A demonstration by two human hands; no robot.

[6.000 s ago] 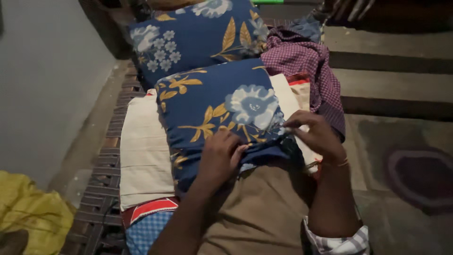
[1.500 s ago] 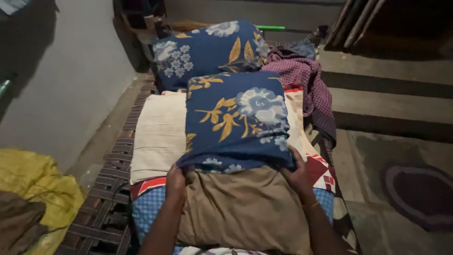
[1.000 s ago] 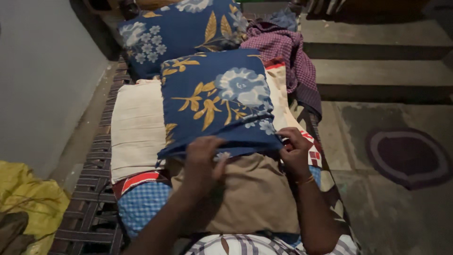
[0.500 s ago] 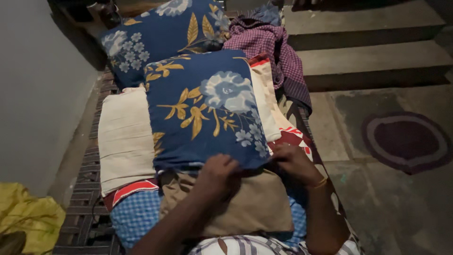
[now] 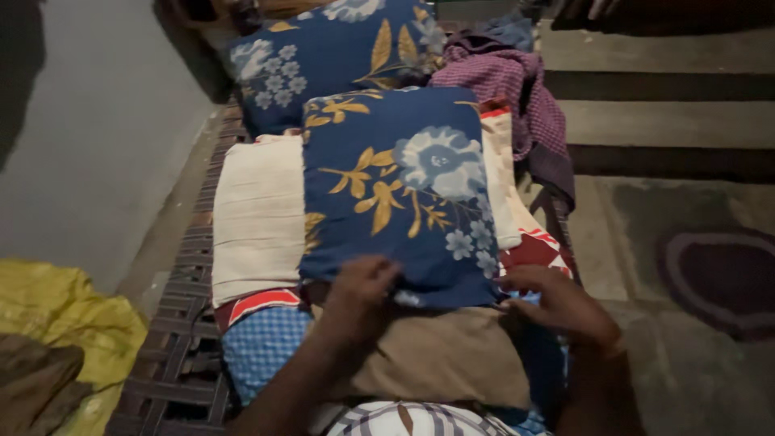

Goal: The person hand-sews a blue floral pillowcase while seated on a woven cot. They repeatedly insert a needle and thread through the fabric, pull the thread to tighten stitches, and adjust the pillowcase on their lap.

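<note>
Both hands apparently gripping blue floral cushion's (image 5: 395,186) near edge

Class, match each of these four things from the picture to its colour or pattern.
1. pillow under both hands
2. cloth by the steps
3. sheet at far left
4. folded fabric beside the pillow

a. yellow
b. cream
c. blue with flowers
d. purple check

Pairs: 1-c, 2-d, 3-a, 4-b

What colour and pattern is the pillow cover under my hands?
The pillow cover is dark blue with pale blue flowers and golden yellow leaves, seen best in the head view.
</note>
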